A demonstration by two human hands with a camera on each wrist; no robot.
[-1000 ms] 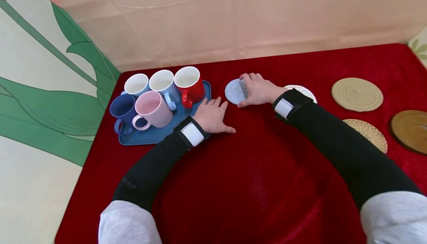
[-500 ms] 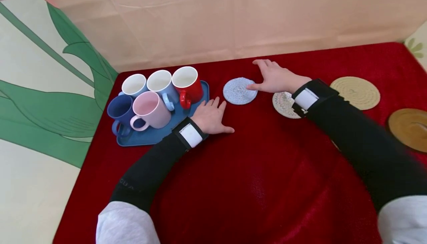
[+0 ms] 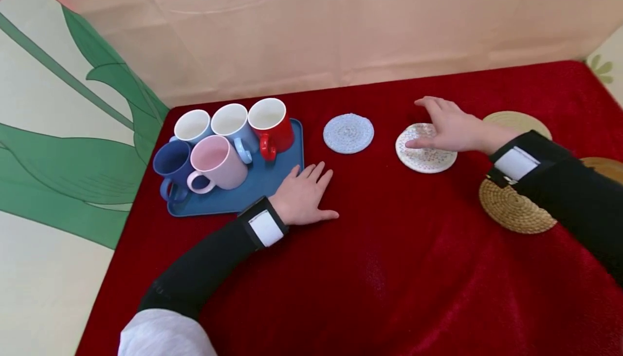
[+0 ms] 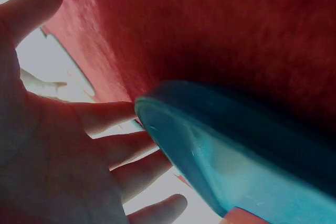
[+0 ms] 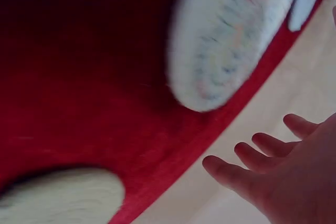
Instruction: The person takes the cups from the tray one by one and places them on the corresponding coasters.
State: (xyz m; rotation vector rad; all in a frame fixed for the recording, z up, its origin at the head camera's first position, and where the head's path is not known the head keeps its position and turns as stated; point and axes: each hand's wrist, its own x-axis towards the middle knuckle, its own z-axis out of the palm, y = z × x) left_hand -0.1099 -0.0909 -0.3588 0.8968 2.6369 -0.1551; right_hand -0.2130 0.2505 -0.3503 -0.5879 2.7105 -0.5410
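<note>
My left hand (image 3: 302, 196), fingers straight and spread, is by the right front corner of a blue tray (image 3: 272, 175). In the left wrist view its fingertips are right at the tray's corner (image 4: 178, 108). My right hand (image 3: 452, 126) holds nothing and overlaps a white speckled coaster (image 3: 430, 160) in the head view, its thumb extended and fingers loosely bent. A light blue coaster (image 3: 348, 133) lies flat between tray and speckled coaster. On the tray stand a red mug (image 3: 279, 131), a pink mug (image 3: 226, 166), a dark blue mug (image 3: 170, 164) and light blue mugs (image 3: 243, 131).
Partly behind the right arm, a beige coiled mat (image 3: 516, 120), a woven straw mat (image 3: 513, 207) and a brown round board (image 3: 608, 167) lie on the red cloth (image 3: 370, 269). A pale curtain (image 3: 340, 31) hangs behind the table's back edge.
My right hand has come off the light blue coaster and travelled right, over the speckled one. The left hand has slid slightly toward me along the tray's side.
</note>
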